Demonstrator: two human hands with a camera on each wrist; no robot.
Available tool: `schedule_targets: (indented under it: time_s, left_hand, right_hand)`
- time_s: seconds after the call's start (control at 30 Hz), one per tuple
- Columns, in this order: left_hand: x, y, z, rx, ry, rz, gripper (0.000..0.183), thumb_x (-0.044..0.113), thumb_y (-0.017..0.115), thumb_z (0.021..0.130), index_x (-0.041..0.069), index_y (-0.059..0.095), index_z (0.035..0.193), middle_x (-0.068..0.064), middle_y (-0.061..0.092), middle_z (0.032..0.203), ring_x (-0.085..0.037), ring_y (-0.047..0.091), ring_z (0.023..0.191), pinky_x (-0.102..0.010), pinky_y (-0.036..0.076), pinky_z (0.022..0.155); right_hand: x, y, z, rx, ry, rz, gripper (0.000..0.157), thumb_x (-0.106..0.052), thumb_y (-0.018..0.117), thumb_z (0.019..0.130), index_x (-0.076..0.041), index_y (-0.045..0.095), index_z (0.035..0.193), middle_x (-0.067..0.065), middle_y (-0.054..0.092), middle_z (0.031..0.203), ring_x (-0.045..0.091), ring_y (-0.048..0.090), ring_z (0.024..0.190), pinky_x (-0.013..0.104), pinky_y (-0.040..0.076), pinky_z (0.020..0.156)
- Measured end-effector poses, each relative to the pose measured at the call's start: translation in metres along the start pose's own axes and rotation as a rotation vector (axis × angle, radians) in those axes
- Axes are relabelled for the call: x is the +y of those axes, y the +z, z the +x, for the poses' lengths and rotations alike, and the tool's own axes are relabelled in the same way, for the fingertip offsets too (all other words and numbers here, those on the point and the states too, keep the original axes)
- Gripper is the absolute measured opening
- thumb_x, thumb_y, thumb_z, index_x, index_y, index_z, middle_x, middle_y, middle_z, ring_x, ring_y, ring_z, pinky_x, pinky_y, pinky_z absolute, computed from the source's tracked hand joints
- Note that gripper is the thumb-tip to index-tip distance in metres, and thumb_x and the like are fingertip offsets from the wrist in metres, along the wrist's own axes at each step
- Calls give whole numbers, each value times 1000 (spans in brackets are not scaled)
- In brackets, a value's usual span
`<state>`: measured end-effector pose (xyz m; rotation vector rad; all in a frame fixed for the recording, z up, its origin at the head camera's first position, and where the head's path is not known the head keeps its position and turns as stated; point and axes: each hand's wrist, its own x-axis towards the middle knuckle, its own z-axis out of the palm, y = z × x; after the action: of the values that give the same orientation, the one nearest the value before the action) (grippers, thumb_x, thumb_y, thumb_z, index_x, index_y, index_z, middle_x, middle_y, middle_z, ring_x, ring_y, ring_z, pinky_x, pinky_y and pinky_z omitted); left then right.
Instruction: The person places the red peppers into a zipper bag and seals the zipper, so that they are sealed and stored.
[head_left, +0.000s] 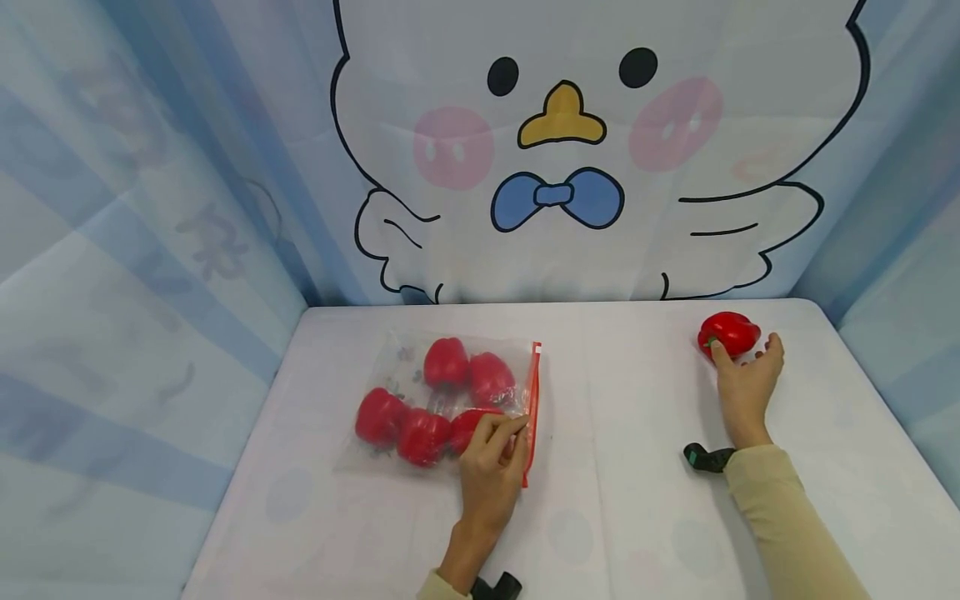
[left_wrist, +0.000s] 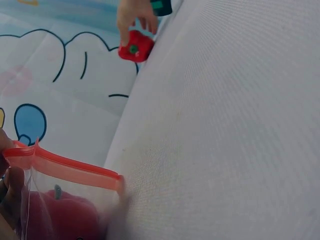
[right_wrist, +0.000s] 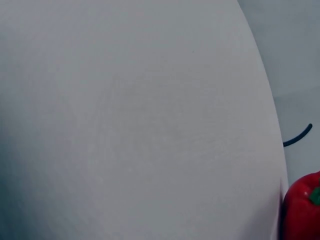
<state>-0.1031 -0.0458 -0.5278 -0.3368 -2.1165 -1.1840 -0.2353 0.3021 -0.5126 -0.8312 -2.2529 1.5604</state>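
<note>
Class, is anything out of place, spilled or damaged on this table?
Nothing looks spilled or damaged. Only the glossy red bell pepper at the right hand stands apart, outside the clear red-edged plastic bag holding red peppers.

Red pepper (head_left: 731,331) w/ grn stem (left_wrist: 133,49), red bag edge (head_left: 535,375), white tbl (head_left: 630,475), beige sleeve (head_left: 787,517)

I count one zip bag (head_left: 534,375), five red peppers (head_left: 424,437) inside the bag, one pepper (head_left: 729,330) right of the bag, and my two hands (head_left: 490,473).
</note>
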Motion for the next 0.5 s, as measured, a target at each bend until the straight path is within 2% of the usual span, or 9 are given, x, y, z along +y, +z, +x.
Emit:
schedule_targets:
  time_s: [0.3,0.5]
  left_hand:
    - [0,0,-1,-11,-12,1,32,-2,82,85,9,78,114,-3,67,101,-8,60,75,-10,52,65]
    - [0,0,-1,-8,-8,1,33,-2,82,84,9,78,115,-3,67,101,-8,60,75,-10,53,65]
  right_hand:
    - [9,-3,11,-66,25,57,86,-29,56,106,-18,-2,168,6,3,177,28,12,164,40,26,129]
    - [12,-4,15,-90,-17,7,80,-28,54,108,-19,3,168,4,8,178,28,17,164,40,30,127]
